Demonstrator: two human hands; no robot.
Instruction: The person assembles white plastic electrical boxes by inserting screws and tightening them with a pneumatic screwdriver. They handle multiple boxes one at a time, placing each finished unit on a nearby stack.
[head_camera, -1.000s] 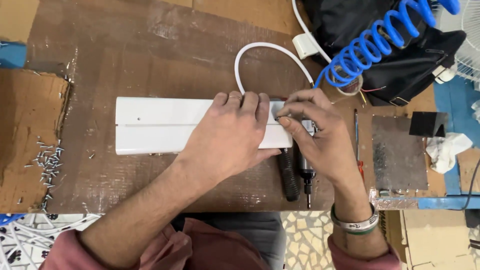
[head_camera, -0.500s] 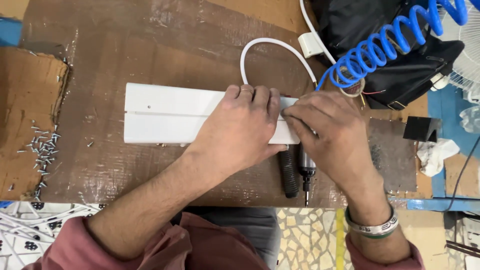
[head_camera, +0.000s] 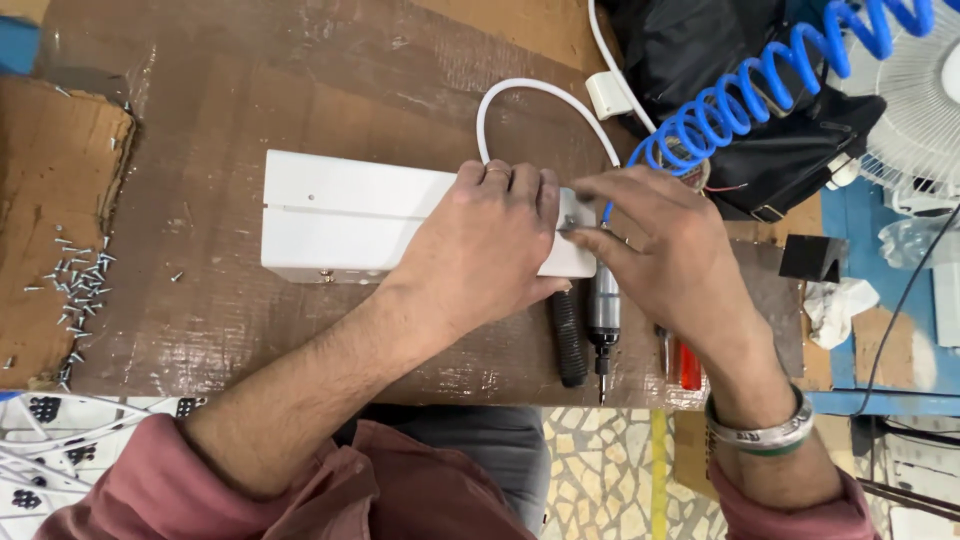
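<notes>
Change: I see the white casing (head_camera: 340, 215) shifted slightly nearer and right on the table (head_camera: 250, 100).
Left hand (head_camera: 490, 245): grip flat, pressing casing.
Right hand (head_camera: 660, 250): fingertips pinched at casing's right end.
Screws (head_camera: 75, 275): loose pile, far left.

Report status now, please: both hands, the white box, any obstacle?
Left hand pressing flat on white box. Right hand fingertips at its right end. Powered screwdriver beside the box, untouched.
</notes>
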